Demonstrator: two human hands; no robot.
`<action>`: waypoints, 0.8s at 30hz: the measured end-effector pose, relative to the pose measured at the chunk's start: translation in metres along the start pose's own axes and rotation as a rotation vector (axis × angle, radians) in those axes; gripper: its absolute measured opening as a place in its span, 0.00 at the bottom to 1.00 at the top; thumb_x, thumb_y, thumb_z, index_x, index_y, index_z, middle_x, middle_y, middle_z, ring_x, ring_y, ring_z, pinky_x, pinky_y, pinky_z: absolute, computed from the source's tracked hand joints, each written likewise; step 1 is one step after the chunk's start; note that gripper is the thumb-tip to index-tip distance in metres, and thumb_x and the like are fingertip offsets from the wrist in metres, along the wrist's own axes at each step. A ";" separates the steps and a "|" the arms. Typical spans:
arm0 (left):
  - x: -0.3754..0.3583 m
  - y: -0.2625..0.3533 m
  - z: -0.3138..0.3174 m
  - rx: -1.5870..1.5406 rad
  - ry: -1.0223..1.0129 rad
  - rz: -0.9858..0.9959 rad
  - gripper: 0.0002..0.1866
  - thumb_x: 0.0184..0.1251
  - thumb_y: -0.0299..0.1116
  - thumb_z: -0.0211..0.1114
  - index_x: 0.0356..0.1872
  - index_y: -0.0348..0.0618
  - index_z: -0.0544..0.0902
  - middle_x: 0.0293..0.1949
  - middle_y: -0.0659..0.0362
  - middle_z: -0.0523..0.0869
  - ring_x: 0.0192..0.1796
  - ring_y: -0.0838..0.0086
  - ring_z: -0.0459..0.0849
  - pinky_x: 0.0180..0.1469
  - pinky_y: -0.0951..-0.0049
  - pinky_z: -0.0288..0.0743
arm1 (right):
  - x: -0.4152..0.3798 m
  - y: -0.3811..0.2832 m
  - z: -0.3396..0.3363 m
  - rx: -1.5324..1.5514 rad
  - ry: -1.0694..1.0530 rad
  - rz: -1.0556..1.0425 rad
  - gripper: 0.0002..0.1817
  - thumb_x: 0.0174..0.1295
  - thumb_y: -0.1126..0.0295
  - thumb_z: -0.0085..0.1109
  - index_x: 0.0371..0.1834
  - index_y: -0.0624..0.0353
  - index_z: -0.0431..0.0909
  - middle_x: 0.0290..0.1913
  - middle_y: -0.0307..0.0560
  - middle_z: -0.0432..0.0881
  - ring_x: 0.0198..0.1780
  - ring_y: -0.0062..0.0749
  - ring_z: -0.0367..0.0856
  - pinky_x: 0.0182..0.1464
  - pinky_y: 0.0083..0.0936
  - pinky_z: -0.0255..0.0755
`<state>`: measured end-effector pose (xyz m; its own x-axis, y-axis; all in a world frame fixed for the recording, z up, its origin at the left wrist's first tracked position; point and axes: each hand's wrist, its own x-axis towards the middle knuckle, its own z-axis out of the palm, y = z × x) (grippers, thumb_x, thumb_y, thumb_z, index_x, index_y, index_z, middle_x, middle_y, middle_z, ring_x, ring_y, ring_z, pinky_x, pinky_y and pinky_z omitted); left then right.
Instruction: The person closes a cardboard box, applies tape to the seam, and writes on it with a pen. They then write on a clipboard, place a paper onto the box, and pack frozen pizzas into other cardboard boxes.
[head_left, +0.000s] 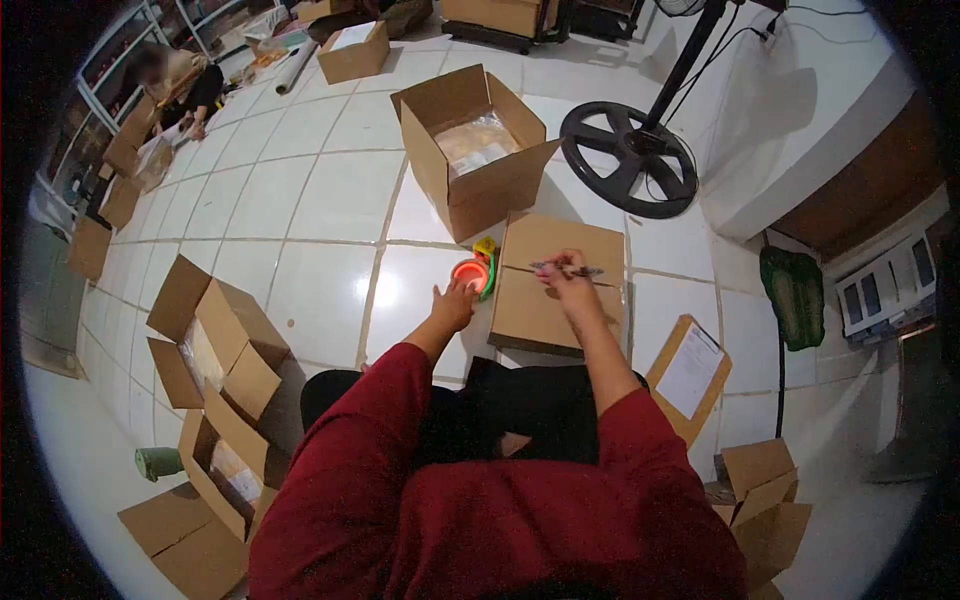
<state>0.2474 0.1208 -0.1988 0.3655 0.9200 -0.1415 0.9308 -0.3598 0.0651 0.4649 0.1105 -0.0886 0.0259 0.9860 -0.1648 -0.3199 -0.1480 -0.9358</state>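
A closed cardboard box [540,315] lies flat in front of my knees. Over its top, my right hand [572,285] is closed around a dark, slim pen [585,270], held nearly level. To the left of this box is a tape dispenser [487,262] with green and yellow parts and an orange-red ring. My left hand [455,307] is at the near side of the ring, fingers apart, the fingertips touching or just over it. The tips are partly hard to make out.
An open box [490,205] with a wrapped item stands beyond. More open boxes [235,340] are at left. At right lie a clipboard [690,370] with paper and a dark green bundle [792,298]. A fan base [630,160] stands behind. Another person [185,95] sits far left.
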 end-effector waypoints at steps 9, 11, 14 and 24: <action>-0.034 -0.056 0.039 -0.054 -0.642 -0.484 0.17 0.53 0.42 0.52 0.44 0.49 0.75 0.46 0.60 0.75 0.55 0.64 0.67 0.51 0.55 0.61 | 0.038 0.042 0.016 -0.393 -0.068 -0.047 0.09 0.49 0.63 0.55 0.29 0.54 0.72 0.23 0.40 0.76 0.27 0.22 0.75 0.27 0.23 0.67; -0.047 -0.056 -0.008 0.122 -0.980 -0.234 0.17 0.55 0.46 0.50 0.35 0.45 0.77 0.41 0.54 0.77 0.45 0.63 0.74 0.48 0.66 0.65 | 0.041 0.040 0.019 -0.485 -0.034 -0.070 0.08 0.47 0.64 0.56 0.28 0.55 0.72 0.23 0.41 0.76 0.26 0.24 0.75 0.27 0.24 0.67; -0.046 -0.019 -0.090 -0.043 -0.515 -0.246 0.20 0.51 0.49 0.54 0.39 0.46 0.76 0.42 0.56 0.77 0.44 0.61 0.76 0.45 0.64 0.69 | 0.045 0.039 0.020 -0.621 -0.003 -0.065 0.08 0.43 0.66 0.57 0.25 0.56 0.71 0.23 0.44 0.76 0.27 0.28 0.75 0.28 0.27 0.67; -0.017 0.068 -0.110 -0.546 0.457 -0.026 0.16 0.53 0.30 0.55 0.44 0.40 0.68 0.42 0.48 0.72 0.44 0.55 0.72 0.44 0.67 0.68 | 0.030 0.005 0.032 -0.957 -0.070 -0.325 0.06 0.39 0.72 0.53 0.20 0.63 0.69 0.24 0.51 0.71 0.31 0.41 0.71 0.33 0.26 0.64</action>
<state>0.3031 0.0977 -0.0830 0.1915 0.9434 0.2707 0.7583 -0.3173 0.5695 0.4339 0.1418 -0.0887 -0.0890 0.9872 0.1327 0.5867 0.1596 -0.7939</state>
